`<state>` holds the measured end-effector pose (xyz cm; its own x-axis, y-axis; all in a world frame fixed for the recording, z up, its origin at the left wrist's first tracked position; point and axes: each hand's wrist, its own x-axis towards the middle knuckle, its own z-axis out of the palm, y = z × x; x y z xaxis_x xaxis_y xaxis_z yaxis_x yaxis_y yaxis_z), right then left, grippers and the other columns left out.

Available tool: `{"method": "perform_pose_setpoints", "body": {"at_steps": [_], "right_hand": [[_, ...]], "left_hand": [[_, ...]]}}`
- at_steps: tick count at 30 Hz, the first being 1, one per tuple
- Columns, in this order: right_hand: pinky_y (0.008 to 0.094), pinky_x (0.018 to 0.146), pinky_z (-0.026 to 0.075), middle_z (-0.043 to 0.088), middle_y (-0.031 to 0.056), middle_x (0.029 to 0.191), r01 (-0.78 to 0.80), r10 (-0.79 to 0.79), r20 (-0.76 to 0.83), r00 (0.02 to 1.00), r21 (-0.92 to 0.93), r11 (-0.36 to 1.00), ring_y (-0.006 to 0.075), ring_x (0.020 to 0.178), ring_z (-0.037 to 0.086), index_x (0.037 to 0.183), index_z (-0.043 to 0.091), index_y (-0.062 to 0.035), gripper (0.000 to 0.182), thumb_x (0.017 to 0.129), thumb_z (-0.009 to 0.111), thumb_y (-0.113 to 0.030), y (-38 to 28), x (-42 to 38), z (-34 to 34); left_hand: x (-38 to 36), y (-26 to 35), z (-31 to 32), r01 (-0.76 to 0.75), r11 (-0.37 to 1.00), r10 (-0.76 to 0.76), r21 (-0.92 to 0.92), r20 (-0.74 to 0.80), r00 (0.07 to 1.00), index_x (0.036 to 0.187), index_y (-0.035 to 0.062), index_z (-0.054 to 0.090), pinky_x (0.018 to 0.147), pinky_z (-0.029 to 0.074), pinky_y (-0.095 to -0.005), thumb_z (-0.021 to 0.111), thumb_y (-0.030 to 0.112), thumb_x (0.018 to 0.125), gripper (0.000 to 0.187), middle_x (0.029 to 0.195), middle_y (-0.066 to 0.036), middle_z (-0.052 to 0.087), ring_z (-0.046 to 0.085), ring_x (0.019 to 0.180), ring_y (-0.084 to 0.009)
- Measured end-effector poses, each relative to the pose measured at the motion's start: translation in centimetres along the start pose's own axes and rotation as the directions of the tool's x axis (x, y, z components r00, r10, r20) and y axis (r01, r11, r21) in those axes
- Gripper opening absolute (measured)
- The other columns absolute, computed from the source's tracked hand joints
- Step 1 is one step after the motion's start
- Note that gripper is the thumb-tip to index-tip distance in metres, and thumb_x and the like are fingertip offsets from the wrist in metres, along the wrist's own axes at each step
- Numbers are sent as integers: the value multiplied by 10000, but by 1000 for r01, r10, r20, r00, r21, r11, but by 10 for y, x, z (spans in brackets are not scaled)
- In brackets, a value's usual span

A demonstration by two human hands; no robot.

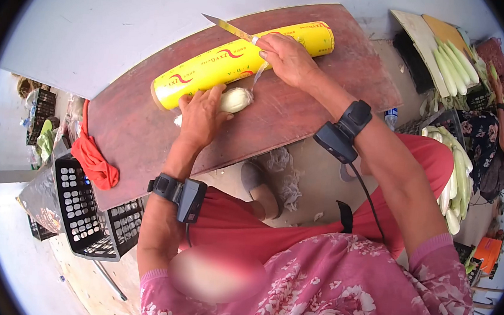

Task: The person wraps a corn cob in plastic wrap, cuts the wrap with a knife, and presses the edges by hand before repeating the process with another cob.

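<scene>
In my right hand (290,61) is a knife (229,28) with a pale handle, its blade pointing up and left over the yellow roll of cling film (227,62). A thin strand of clear film (260,74) hangs from below that hand toward a pale green-white vegetable (236,100). My left hand (201,115) lies over this vegetable and holds it on the reddish-brown table (279,115). Its fingertips reach the lower edge of the roll. The left hand hides the middle of the vegetable.
A red cloth (94,157) hangs over the table's left edge, above a black plastic crate (79,209). At right lie long pale vegetables on a board (454,67) and in a pile (457,173). Another person's arm (499,97) shows at far right. Film scraps (288,187) litter the floor.
</scene>
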<state>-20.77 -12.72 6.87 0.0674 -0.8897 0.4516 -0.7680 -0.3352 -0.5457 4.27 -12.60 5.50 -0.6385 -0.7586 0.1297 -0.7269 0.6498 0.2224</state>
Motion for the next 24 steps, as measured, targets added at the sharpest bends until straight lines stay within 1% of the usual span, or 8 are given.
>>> {"method": "perform_pose_setpoints", "body": {"at_steps": [3, 6, 9, 12, 15, 18, 21, 24], "right_hand": [[423, 841, 454, 604, 170, 997, -12, 13, -9, 1000, 79, 997, 343, 966, 573, 1134, 602, 2, 271, 902, 561, -134, 1, -3, -1], [404, 846, 459, 605, 179, 1001, 60, -62, -114, 991, -21, 998, 337, 975, 582, 1140, 611, -12, 273, 891, 578, -118, -1, -11, -5], [389, 831, 468, 608, 177, 988, -54, 55, -60, 997, 15, 998, 328, 952, 596, 1114, 618, -18, 251, 870, 596, -77, -33, -37, -33], [406, 751, 467, 584, 195, 914, -131, 126, 43, 991, 150, 980, 350, 880, 588, 1055, 610, -28, 216, 841, 624, -57, -52, -72, -55], [419, 707, 472, 571, 180, 852, -148, 156, -19, 988, 219, 964, 355, 806, 590, 1024, 596, -30, 181, 845, 613, -47, -60, -103, -57], [428, 691, 470, 564, 170, 818, -201, 203, 6, 979, 193, 960, 369, 771, 583, 1022, 590, -43, 172, 850, 581, -36, -64, -111, -60], [392, 689, 486, 611, 146, 902, -201, 200, 36, 979, 23, 979, 329, 797, 617, 1036, 609, -33, 213, 828, 593, 9, -68, -109, -62], [414, 667, 474, 584, 148, 856, -176, 178, 64, 982, -32, 984, 352, 766, 593, 1035, 606, -32, 210, 832, 566, 4, -75, -99, -62]], "left_hand": [[4, 1, -4, 55, 998, -53, -33, 64, 997, 1217, 93, 557, 916, 309, -455, 760, 260, 742, 543, 1150, -88, 630, 547, 1115, -266], [4, 1, -4, 12, 1000, -12, 1, 58, 998, 1205, 94, 551, 925, 307, -455, 756, 269, 749, 529, 1150, -92, 630, 546, 1113, -267], [3, 2, 0, -4, 1000, 4, 11, 5, 1000, 1174, 99, 560, 931, 306, -460, 768, 267, 731, 518, 1152, -85, 622, 538, 1109, -263], [3, 2, 4, -18, 1000, 18, 21, -12, 1000, 1195, 95, 552, 949, 300, -467, 774, 300, 723, 560, 1191, -89, 604, 514, 1144, -271], [3, 6, 3, 9, 999, -9, 39, 5, 1000, 1235, 90, 538, 964, 294, -471, 783, 321, 709, 624, 1221, -89, 594, 505, 1144, -283], [5, 10, 4, 30, 999, -29, 38, -5, 1000, 1219, 96, 552, 953, 300, -463, 799, 318, 685, 628, 1192, -72, 608, 514, 1098, -279], [5, 6, 7, 18, 999, -17, 28, -45, 999, 1195, 105, 573, 948, 303, -459, 809, 300, 670, 608, 1163, -60, 619, 518, 1077, -273], [5, 6, 7, 17, 1000, -16, 6, -56, 998, 1181, 114, 588, 955, 301, -461, 817, 280, 658, 594, 1145, -57, 624, 519, 1088, -266]]}}
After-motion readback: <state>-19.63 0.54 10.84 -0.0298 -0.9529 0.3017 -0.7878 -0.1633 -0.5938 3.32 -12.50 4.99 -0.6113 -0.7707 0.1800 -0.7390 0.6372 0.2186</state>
